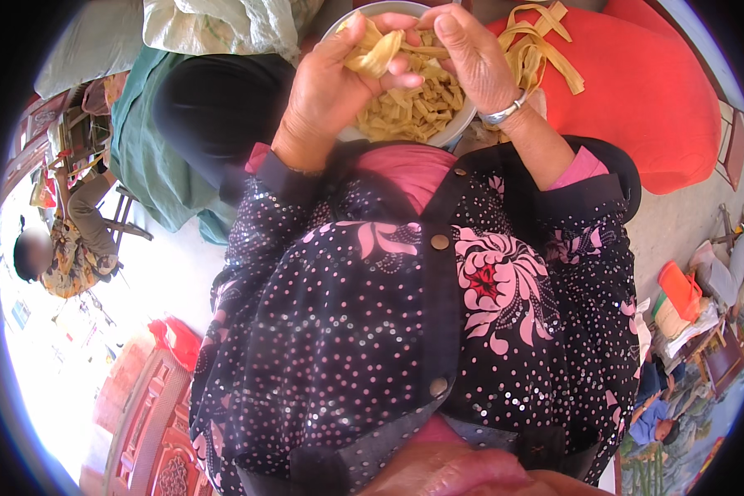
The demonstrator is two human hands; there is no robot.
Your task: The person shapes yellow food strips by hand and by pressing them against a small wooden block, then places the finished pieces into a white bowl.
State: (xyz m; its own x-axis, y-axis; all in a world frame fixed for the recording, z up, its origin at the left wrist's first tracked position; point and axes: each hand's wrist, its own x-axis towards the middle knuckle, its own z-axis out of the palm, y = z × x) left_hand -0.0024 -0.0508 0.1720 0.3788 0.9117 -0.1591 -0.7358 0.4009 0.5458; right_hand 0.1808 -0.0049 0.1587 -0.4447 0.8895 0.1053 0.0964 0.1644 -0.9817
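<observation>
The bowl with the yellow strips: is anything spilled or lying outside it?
Yes. Several long pale yellow strips lie outside the bowl, loose on the red surface to its right. The left hand and right hand hold a strip above the bowl.

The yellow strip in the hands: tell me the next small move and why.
Probably tear off the next short piece so it drops into the bowl. Both the left hand and right hand pinch the yellow strip right above it, and the bowl already holds similar short pieces.
</observation>
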